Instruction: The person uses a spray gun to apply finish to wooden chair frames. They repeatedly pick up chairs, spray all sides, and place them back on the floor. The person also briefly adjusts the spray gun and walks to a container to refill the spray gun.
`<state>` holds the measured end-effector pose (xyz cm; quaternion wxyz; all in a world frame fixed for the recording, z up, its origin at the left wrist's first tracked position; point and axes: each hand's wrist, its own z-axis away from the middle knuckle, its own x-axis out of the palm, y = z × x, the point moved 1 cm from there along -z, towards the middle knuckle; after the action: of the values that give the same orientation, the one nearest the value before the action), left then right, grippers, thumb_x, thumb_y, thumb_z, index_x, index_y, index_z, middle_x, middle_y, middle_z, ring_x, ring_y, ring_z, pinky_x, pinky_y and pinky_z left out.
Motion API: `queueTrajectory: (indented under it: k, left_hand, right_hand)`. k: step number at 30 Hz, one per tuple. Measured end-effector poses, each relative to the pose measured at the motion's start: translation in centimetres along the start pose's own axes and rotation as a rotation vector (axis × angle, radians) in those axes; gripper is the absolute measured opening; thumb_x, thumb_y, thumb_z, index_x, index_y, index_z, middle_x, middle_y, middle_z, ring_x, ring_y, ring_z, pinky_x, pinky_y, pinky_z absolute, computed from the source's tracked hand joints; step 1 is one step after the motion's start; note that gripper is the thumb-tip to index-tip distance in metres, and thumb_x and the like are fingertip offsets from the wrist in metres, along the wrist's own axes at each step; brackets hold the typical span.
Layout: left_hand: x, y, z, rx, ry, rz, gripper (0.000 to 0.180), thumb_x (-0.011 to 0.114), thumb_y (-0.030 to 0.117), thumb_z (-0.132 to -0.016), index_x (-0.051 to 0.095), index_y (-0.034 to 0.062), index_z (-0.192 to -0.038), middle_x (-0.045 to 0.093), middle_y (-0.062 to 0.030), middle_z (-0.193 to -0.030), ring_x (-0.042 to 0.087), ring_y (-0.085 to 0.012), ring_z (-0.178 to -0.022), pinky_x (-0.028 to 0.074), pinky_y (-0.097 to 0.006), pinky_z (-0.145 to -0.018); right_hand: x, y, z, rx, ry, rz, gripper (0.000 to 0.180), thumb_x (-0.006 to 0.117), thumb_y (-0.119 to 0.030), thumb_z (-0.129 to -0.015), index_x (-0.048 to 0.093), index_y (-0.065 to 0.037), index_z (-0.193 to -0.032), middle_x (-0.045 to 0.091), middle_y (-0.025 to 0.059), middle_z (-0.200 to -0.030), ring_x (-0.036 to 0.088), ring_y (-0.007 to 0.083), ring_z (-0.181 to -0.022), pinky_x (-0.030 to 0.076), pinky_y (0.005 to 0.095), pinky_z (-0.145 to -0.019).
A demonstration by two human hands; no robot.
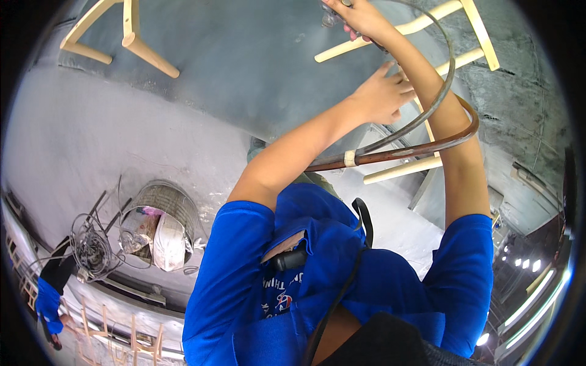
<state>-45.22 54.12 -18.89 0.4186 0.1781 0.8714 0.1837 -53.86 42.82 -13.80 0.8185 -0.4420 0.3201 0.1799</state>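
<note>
Cropped dark shape (381, 344), hands (362, 19) by wooden frame (480, 33), tool (329, 20) part-hidden

A round bin (184, 198) holding a white sack (169, 244) stands on a pale grey, blotchy floor (91, 140). Just left of the bin lies a tangled coil of cable (91, 247). Above the bin spreads a broad dark grey surface (232, 55); whether floor or panel cannot be told. Below the bin stand pale wooden frames (133, 335). Well to the bin's right, bright tube lights (530, 297) glow against darkness.
</note>
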Motion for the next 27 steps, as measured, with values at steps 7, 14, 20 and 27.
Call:
queueTrajectory:
  k: [7,14,20,27]
  left_hand:
    - [0.6,1.1,0.4,-0.063,-0.046,0.150,0.056,0.072,0.022,-0.078,0.060,0.0139,-0.132,0.058,-0.0037,-0.138,0.039,-0.0232,-0.143,0.023,-0.055,-0.120]
    - [1.1,1.0,-0.1,-0.104,0.039,0.223,0.053,0.070,0.017,-0.076,0.062,0.0141,-0.128,0.060,-0.0037,-0.132,0.043,-0.0258,-0.139,0.026,-0.054,-0.119]
    - [1.3,1.4,0.1,-0.125,0.122,0.233,0.052,0.065,0.012,-0.077,0.062,0.0158,-0.128,0.061,-0.0040,-0.130,0.045,-0.0282,-0.137,0.028,-0.053,-0.118]
    - [1.2,1.2,-0.1,-0.142,0.126,0.229,0.052,0.063,0.011,-0.078,0.061,0.0172,-0.129,0.061,-0.0052,-0.129,0.045,-0.0283,-0.137,0.028,-0.053,-0.117]
  right_hand:
    - [-6.1,1.9,1.8,-0.091,0.254,0.278,0.056,0.059,-0.054,-0.097,0.063,-0.004,-0.072,0.060,0.0060,-0.060,0.053,0.0151,-0.047,0.045,0.0326,-0.046]
    - [-17.8,-0.9,10.3,0.034,0.505,0.445,0.051,0.057,-0.048,-0.099,0.071,-0.001,-0.087,0.055,0.0036,-0.055,0.051,0.0131,-0.047,0.044,0.0307,-0.049]
    - [-21.9,-1.0,17.2,-0.017,0.754,0.485,0.040,0.058,-0.035,-0.102,0.067,-0.004,-0.125,0.060,0.0035,-0.065,0.053,0.0096,-0.056,0.043,0.0303,-0.050]
    - [-18.0,5.7,18.6,-0.055,0.567,0.485,0.046,0.056,-0.044,-0.103,0.062,-0.016,-0.139,0.053,-0.0015,-0.065,0.053,0.0066,-0.062,0.048,0.0258,-0.059]
